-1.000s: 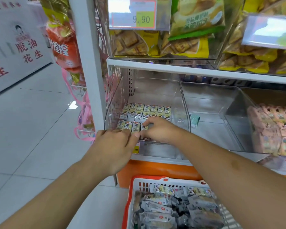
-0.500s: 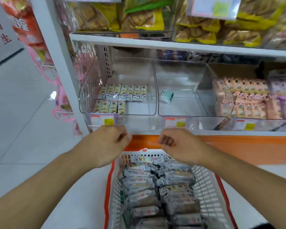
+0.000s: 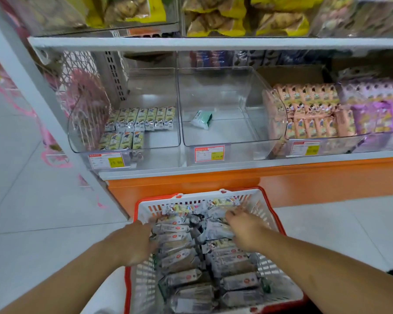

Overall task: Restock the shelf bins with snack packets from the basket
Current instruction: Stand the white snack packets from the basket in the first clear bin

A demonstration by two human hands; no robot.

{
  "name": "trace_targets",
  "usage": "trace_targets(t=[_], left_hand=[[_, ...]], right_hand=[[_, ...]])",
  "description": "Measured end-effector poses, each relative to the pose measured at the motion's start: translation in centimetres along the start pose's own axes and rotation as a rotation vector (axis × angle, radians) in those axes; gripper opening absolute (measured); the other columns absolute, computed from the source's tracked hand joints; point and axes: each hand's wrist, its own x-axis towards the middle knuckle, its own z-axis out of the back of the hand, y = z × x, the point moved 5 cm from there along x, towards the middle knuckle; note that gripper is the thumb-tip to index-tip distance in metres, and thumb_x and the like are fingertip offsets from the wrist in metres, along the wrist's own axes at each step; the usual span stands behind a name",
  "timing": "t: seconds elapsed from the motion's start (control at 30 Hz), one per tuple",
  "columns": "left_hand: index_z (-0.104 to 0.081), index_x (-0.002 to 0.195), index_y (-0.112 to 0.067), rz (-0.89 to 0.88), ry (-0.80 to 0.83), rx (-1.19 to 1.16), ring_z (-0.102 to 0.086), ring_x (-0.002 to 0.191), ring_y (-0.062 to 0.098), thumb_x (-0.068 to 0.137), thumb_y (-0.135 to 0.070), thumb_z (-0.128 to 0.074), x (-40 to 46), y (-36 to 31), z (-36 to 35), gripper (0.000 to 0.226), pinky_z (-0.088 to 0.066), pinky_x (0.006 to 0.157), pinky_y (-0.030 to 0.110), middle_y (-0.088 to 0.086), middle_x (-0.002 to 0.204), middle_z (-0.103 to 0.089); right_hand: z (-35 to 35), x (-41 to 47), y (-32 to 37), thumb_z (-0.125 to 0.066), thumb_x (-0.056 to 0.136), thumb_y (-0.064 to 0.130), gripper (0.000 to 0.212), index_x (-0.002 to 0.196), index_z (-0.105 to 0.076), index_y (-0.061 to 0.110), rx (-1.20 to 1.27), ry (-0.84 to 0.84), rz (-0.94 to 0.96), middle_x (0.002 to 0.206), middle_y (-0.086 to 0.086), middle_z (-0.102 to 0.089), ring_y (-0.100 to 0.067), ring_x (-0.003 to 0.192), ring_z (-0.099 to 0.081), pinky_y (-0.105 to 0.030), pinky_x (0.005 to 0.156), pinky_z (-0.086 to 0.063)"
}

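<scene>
Both hands have dropped from the shelf edge into the basket (image 3: 268, 214) on the pale tiled floor (image 3: 32, 223). The left hand (image 3: 136, 241) and right hand (image 3: 245, 230) reach among the snack packets (image 3: 182, 254); whether either grips one cannot be told. The left bin (image 3: 163, 141) holds two partial rows.

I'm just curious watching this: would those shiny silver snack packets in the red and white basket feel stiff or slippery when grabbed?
The shiny silver snack packets probably crinkle and slide, since their glossy wrappers look creased. They seem light, heaped loosely in the red and white plastic basket. Being flat, they should not roll.
</scene>
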Motion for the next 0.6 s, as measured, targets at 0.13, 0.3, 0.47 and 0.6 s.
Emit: trace_targets(t=[0.13, 0.3, 0.47, 0.6], left_hand=[[-0.056, 0.137, -0.023, -0.055, -0.104, -0.005, -0.060, 0.113, 0.018, 0.101, -0.052, -0.044, -0.6, -1.1, 3.4, 0.047, -0.052, 0.098, 0.038, 0.001, 0.128, -0.061], [-0.059, 0.130, -0.034, -0.261, -0.405, -0.168, -0.060, 0.114, 0.010, 0.104, -0.030, -0.051, -3.1, -4.2, 9.6, 0.027, -0.050, 0.096, 0.030, -0.011, 0.129, -0.063], [-0.058, 0.127, -0.042, -0.441, -0.370, -0.423, -0.062, 0.095, -0.004, 0.094, -0.051, -0.068, -6.2, -6.8, 11.6, 0.035, -0.052, 0.089, 0.028, -0.021, 0.106, -0.066], [-0.062, 0.122, -0.044, -0.441, -0.389, -0.625, -0.067, 0.081, 0.007, 0.091, -0.050, -0.071, -6.6, -6.7, 12.0, 0.033, -0.056, 0.080, 0.037, -0.012, 0.092, -0.066]], right_hand=[[3.1, -1.1, 0.5, -0.065, 0.085, 0.002, 0.029, 0.112, -0.060, 0.011, 0.211, 0.022, 0.037, 0.118, -0.010, -0.058, -0.027, 0.110, -0.061, -0.038, 0.086, -0.056], [11.8, -4.2, 2.4, -0.073, 0.088, 0.024, 0.029, 0.117, -0.075, 0.028, 0.680, 0.064, 0.160, 0.099, 0.011, -0.066, -0.013, 0.083, -0.065, -0.031, 0.071, -0.050], [17.9, -7.6, 3.9, -0.071, 0.096, 0.023, 0.021, 0.113, -0.072, 0.012, 1.065, -0.017, 0.267, 0.093, -0.005, -0.060, -0.017, 0.074, -0.062, -0.038, 0.068, -0.047], [19.7, -8.2, 5.1, -0.065, 0.102, 0.042, 0.037, 0.111, -0.066, 0.006, 1.219, -0.092, 0.306, 0.083, -0.007, -0.066, -0.027, 0.073, -0.061, -0.038, 0.063, -0.045]])
